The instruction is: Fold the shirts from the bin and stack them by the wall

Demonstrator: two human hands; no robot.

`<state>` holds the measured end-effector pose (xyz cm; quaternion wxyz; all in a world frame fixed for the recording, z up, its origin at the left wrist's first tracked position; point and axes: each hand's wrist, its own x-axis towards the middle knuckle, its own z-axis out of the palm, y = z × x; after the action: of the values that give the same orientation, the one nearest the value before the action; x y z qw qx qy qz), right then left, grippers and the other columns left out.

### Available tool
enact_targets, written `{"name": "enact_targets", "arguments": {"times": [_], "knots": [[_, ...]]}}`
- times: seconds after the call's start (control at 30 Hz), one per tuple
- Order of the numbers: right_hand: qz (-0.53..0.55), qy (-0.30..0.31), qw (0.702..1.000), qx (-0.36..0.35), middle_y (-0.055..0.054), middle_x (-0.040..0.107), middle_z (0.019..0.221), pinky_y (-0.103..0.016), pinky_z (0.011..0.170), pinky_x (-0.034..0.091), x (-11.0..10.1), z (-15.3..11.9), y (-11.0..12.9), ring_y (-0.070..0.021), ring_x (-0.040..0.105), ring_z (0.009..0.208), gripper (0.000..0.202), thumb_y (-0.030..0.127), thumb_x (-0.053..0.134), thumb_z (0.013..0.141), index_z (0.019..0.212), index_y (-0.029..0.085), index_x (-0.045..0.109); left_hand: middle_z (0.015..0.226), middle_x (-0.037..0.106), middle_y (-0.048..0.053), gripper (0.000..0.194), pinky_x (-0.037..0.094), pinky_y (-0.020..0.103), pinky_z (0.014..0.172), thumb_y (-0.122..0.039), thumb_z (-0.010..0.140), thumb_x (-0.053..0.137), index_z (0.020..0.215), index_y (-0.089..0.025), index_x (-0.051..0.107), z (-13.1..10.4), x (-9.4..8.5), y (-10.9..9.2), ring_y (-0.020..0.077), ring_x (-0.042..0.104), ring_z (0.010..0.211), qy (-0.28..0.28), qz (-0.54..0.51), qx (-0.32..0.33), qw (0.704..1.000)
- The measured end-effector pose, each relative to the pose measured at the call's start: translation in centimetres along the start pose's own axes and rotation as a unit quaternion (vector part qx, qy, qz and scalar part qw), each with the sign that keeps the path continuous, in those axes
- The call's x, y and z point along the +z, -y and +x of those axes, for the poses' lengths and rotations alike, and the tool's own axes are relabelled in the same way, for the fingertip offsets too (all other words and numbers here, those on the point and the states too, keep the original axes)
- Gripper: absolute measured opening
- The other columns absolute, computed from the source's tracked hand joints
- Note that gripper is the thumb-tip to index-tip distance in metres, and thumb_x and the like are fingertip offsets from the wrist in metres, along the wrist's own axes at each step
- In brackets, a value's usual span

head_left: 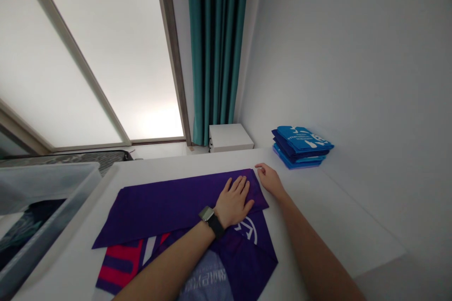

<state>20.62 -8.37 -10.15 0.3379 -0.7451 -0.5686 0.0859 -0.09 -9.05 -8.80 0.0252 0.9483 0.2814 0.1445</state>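
A purple printed cloth [165,202] lies on the white table, its far part folded over toward me in a long band. Below the band, red and white print shows, with a white circular mark near the right side. My left hand [234,201], wearing a watch [207,214], presses flat on the band near its right end, fingers spread. Just beyond the band's far right corner is my right hand [270,179], with its fingers loosely curled, slightly apart, and nothing visible in them. My left forearm hides part of the print.
A stack of folded blue cloth pieces [300,146] sits at the table's back right, by the wall. At left stands a translucent plastic bin [70,197] with dark fabric inside. Beyond the table are a white box [231,137] and a green curtain [219,56].
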Motion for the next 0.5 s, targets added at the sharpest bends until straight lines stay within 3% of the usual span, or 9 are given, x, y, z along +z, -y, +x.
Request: {"name": "enact_targets", "arguments": {"times": [0.13,0.3,0.5], "knots": [[-0.012,-0.009,1.000,0.000,-0.001,0.065,0.069,-0.027,0.066,0.041,0.2,-0.1,0.0,-0.0176,0.058,0.065,0.032,0.027,0.039,0.084,0.100,0.021,0.066,0.152,0.038,0.012,0.061,0.025,0.045,0.117,-0.051,0.098,0.029,0.144,-0.013,0.041,-0.1,0.1,-0.1,0.0238,0.030,0.143,0.015,-0.004,-0.002,1.000],[-0.020,-0.019,1.000,-0.003,-0.003,0.069,0.078,-0.028,0.070,0.043,0.3,-0.2,0.1,-0.0181,0.061,0.071,0.032,0.026,0.038,0.085,0.099,0.021,0.067,0.151,0.040,0.010,0.059,0.025,0.043,0.117,-0.050,0.098,0.030,0.144,-0.014,0.041,0.0,-1.5,0.1,0.0232,0.033,0.141,0.017,-0.003,-0.008,1.000],[-0.034,-0.009,0.999,0.005,-0.001,0.067,0.071,-0.028,0.064,0.041,0.2,-0.4,0.1,-0.0189,0.061,0.067,0.033,0.027,0.038,0.084,0.098,0.022,0.067,0.152,0.039,0.010,0.058,0.026,0.042,0.117,-0.049,0.098,0.031,0.144,-0.015,0.040,-2.1,-3.6,2.3,0.0226,0.034,0.141,0.009,0.016,-0.031,0.999]]}}
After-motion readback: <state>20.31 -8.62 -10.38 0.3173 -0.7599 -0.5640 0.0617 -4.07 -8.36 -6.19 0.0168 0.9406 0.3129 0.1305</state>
